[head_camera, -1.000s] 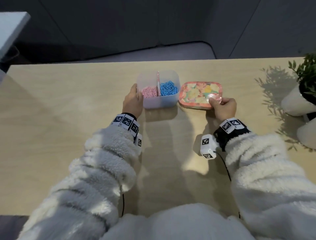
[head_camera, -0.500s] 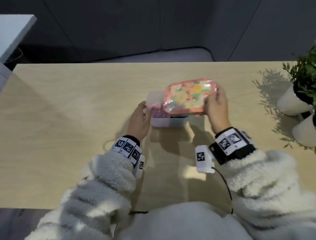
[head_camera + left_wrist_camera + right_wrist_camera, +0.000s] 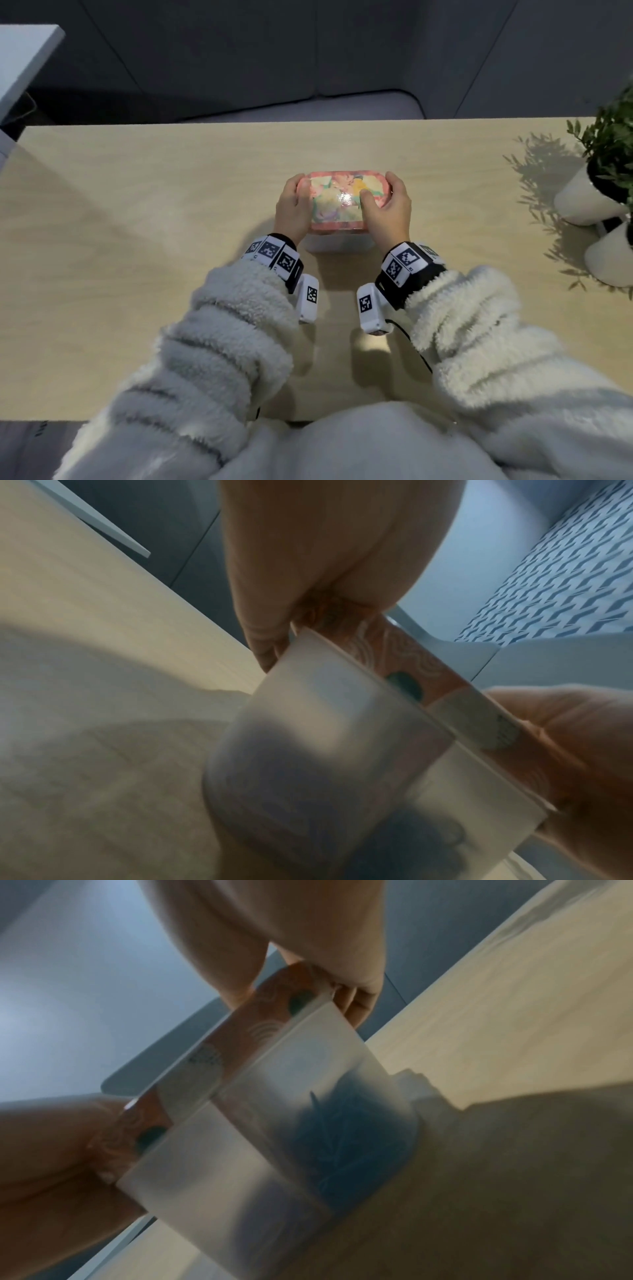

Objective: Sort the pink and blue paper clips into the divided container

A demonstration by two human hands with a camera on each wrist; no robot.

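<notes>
A pink floral lid (image 3: 337,202) lies on top of the translucent white divided container (image 3: 339,244) in the middle of the table. My left hand (image 3: 293,207) grips the lid's left end and my right hand (image 3: 388,209) grips its right end, thumb on top. In the left wrist view the container wall (image 3: 325,737) fills the centre under the lid's rim (image 3: 411,656). Through the frosted wall (image 3: 274,1110) in the right wrist view, blue paper clips (image 3: 342,1145) show as a dark mass. The pink clips are hidden.
Two white pots with a green plant (image 3: 609,164) stand at the table's right edge. A white surface's corner (image 3: 24,61) sits beyond the far left. The wooden table (image 3: 137,222) stretches out on both sides of the container.
My right hand lifted the lid from the table beside the container and brought it left onto the container. My left hand moved from the container's side up to the lid's left end.
</notes>
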